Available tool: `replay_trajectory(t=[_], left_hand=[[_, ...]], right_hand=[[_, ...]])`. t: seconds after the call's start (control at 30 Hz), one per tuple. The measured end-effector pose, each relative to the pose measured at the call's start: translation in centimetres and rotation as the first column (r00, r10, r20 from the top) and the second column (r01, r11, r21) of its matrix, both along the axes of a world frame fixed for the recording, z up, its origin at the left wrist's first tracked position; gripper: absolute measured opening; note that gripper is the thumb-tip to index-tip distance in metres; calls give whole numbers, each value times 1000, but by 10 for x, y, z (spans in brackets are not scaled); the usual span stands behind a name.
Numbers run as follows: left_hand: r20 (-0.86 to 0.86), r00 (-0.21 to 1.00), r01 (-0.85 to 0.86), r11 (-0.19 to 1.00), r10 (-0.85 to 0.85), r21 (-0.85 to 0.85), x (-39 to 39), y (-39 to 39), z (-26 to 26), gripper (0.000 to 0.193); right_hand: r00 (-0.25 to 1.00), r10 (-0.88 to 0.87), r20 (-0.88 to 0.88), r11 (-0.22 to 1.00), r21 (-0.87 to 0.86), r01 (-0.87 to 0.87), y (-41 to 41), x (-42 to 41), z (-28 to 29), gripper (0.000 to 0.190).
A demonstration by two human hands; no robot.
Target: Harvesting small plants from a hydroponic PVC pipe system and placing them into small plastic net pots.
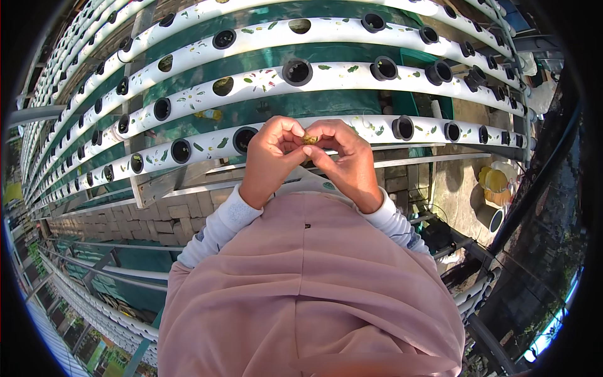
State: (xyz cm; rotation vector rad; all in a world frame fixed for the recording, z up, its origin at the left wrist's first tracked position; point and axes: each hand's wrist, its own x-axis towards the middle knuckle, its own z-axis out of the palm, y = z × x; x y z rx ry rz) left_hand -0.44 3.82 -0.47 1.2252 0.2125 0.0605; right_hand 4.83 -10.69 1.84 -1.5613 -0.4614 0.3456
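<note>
Between the fingertips of both hands is a small yellow-brown clump (309,139), perhaps a piece of growing medium. My left hand (273,158) pinches it from one side, and my right hand (346,158) from the other. Just beyond them runs the nearest white hydroponic pipe (214,147), painted with small leaf shapes. A black net pot (244,140) sits in that pipe right beside my left hand. Farther to the right, another black net pot (403,127) stands in the same pipe. The fingers partly hide the clump.
More white pipes (264,79) with black pots run in rows beyond; an uncovered hole (223,86) shows in one. Green sheeting (330,106) lies beneath them. Brick paving (174,217) is below left. Yellow and orange containers (497,188) stand at the right.
</note>
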Motion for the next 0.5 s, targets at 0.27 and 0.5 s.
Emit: replay_trajectory(t=[0.27,0.5], left_hand=[[54,992,62,829,-110,555,23,10,20,38],[216,973,-180,329,-76,927,80,30,17,56]], right_hand=[[953,-209,-220,977,-12,212,-53,18,-1,13],[918,-357,-170,933,-25,359,-88,33,-2,18]])
